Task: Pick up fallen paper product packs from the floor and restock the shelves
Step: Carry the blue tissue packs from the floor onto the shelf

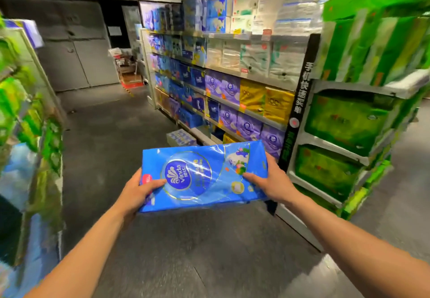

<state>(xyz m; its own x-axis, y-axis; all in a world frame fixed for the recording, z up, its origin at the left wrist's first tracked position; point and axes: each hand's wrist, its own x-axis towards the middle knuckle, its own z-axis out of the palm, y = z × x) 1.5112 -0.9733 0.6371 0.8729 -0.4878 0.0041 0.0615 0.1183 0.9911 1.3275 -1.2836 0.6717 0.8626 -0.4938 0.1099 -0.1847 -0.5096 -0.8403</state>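
Observation:
A blue Vinda tissue pack (204, 176) is held flat in front of me at about waist height, above the dark floor. My left hand (137, 193) grips its left end, thumb on top. Gripping the right end is my right hand (270, 181), thumb on the top face. A pale blue-and-white pack (180, 137) lies on the floor by the foot of the long shelf (256, 77). That shelf runs along the right side and is filled with blue, purple, yellow and white paper packs.
A green end display (349, 121) with green packs stands close on my right. Another rack with green and blue packs (28, 135) lines the left edge. The dark aisle floor (111, 135) runs ahead to grey doors (76, 65) and a red-based stand (128, 69).

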